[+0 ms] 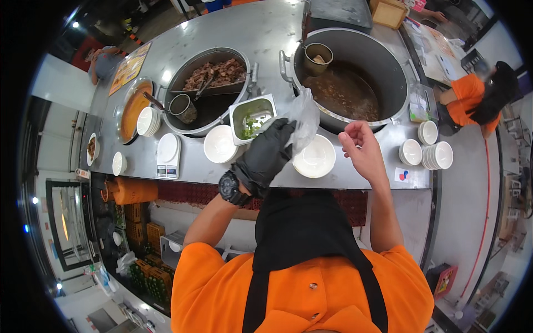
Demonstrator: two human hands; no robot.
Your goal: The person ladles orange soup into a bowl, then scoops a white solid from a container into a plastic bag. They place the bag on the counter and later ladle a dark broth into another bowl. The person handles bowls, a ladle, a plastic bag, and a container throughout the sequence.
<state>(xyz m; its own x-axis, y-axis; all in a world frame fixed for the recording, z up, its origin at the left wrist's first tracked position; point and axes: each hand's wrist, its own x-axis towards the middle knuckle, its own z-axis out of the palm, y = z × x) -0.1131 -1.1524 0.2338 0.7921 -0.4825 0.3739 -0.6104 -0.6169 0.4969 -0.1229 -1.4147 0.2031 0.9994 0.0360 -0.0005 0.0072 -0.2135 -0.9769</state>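
My left hand point(266, 156), in a black glove with a watch at the wrist, is closed on a clear plastic bag point(306, 118). The bag hangs over the gap between a metal tray of chopped green herbs point(252, 125) and the large broth pot point(349, 89). Bare and with fingers curled, my right hand point(362, 150) holds nothing, near the pot's front rim. A white bowl point(314, 160) stands between my hands, and another white bowl point(220, 143) is left of my gloved hand.
A second pot holds chopped meat point(216, 75), dark liquid and a ladle point(183, 108). Further left are a pan of orange sauce point(135, 110), stacked bowls point(148, 121) and a kitchen scale point(168, 154). More bowls point(437, 155) stand at right. A co-worker in orange point(474, 98) is beyond.
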